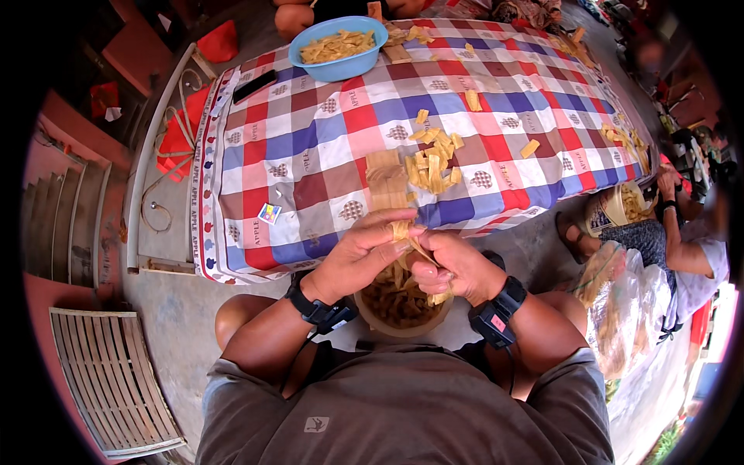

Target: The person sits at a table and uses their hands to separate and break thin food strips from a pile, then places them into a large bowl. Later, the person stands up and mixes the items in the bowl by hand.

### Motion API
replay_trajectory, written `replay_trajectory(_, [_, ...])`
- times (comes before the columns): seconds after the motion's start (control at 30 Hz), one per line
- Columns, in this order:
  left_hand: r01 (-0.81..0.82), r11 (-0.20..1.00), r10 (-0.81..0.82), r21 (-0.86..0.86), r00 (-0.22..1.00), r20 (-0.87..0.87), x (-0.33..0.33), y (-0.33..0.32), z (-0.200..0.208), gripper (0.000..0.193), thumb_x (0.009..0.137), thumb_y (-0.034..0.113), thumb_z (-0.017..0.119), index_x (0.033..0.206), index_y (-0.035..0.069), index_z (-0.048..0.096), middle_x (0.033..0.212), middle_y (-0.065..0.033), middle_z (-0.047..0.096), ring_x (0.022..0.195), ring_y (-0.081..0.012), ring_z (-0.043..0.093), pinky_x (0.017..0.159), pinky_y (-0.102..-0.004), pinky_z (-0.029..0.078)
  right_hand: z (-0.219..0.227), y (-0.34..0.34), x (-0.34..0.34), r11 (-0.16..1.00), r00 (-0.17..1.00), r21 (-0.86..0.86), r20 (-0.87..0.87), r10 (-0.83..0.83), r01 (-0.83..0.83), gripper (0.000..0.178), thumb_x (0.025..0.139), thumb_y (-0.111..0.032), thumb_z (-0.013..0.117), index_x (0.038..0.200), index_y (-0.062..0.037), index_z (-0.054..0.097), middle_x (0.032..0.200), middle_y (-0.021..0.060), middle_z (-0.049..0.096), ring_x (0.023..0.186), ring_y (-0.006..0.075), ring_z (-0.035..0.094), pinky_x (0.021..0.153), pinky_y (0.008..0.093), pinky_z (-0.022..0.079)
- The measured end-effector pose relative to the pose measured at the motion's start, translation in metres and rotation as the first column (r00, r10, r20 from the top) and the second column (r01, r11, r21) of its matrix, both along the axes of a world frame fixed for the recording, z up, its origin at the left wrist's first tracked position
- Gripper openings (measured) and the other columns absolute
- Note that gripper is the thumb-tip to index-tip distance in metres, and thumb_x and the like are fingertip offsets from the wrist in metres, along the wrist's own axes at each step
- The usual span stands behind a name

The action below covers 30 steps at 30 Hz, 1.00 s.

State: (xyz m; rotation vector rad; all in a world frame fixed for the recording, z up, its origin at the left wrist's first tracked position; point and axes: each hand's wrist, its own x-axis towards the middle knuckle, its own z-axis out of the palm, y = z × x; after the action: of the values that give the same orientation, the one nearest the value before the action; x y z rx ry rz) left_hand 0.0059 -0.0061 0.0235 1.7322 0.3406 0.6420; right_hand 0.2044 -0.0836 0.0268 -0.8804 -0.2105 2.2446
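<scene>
My left hand (370,252) and my right hand (459,263) meet just past the near edge of the table. Both are closed on a pale yellow, fibrous strip (401,230), its kind unclear. Part of it hangs below my right fingers. Under my hands, between my knees, stands a round tub (415,332) with similar strips in it; my hands and wrists hide some of it. Beyond my fingers a wooden board (385,174) lies on the checked tablecloth (325,167). A small heap of yellow pieces (435,161) rests against its right side.
A light blue basin (341,71) full of yellow strips stands at the far left, near a black phone (254,87). Another person (682,240) sits at right beside a bucket (608,211) of strips. Clear plastic bags (620,302) stand nearby. A slatted bench (116,380) is at lower left.
</scene>
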Motion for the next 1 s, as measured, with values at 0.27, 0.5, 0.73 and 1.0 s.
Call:
replay_trajectory(0.27, [-0.057, 0.989, 0.062, 0.138, 0.998, -0.029, 0.006, -0.005, 0.011, 0.032, 0.098, 0.016, 0.059, 0.128, 0.008, 0.065, 0.128, -0.0165, 0.060, 0.117, -0.0312, 0.059, 0.098, -0.0404, 0.045, -0.012, 0.000, -0.007, 0.976, 0.954, 0.196, 0.261, -0.145, 0.095, 0.027, 0.105, -0.025, 0.041, 0.101, -0.0051, 0.059, 0.069, 0.0031, 0.056, 0.050, 0.0117, 0.049, 0.045, 0.0262, 0.039])
replay_trajectory(0.5, [-0.109, 0.726, 0.390, 0.679, 0.879, -0.275, 0.001, -0.010, 0.022, 0.035, 0.095, 0.018, 0.062, 0.130, 0.009, 0.064, 0.131, -0.0174, 0.059, 0.116, -0.0364, 0.057, 0.099, -0.0447, 0.044, -0.024, -0.005, -0.015, 0.593, 0.273, 0.801, 0.590, -0.760, -0.080, 0.013, 0.096, -0.014, 0.062, 0.092, -0.0017, 0.059, 0.074, 0.0082, 0.058, 0.065, 0.0178, 0.059, 0.060, 0.0317, 0.047])
replay_trajectory(0.73, [-0.257, 0.914, 0.336, 0.314, 0.913, -0.232, 0.002, -0.007, 0.004, 0.034, 0.100, 0.015, 0.058, 0.132, 0.006, 0.062, 0.123, -0.0123, 0.065, 0.111, -0.0272, 0.063, 0.096, -0.0362, 0.049, -0.002, -0.004, -0.014, 0.516, 0.142, 0.811, 0.565, -0.813, -0.274, 0.010, 0.087, -0.008, 0.069, 0.088, -0.0035, 0.060, 0.081, 0.0139, 0.061, 0.072, 0.0317, 0.061, 0.066, 0.0378, 0.049])
replay_trajectory(1.0, [-0.152, 0.702, 0.240, -0.696, 0.970, 0.030, 0.008, -0.013, -0.013, 0.034, 0.102, 0.007, 0.054, 0.136, 0.004, 0.058, 0.127, -0.0077, 0.064, 0.116, -0.0160, 0.060, 0.101, -0.0298, 0.047, -0.001, -0.001, -0.025, 0.528, 0.199, 0.787, 0.600, -0.774, -0.318, 0.011, 0.083, -0.005, 0.069, 0.087, -0.0041, 0.058, 0.082, 0.0150, 0.059, 0.078, 0.0360, 0.061, 0.068, 0.0422, 0.049])
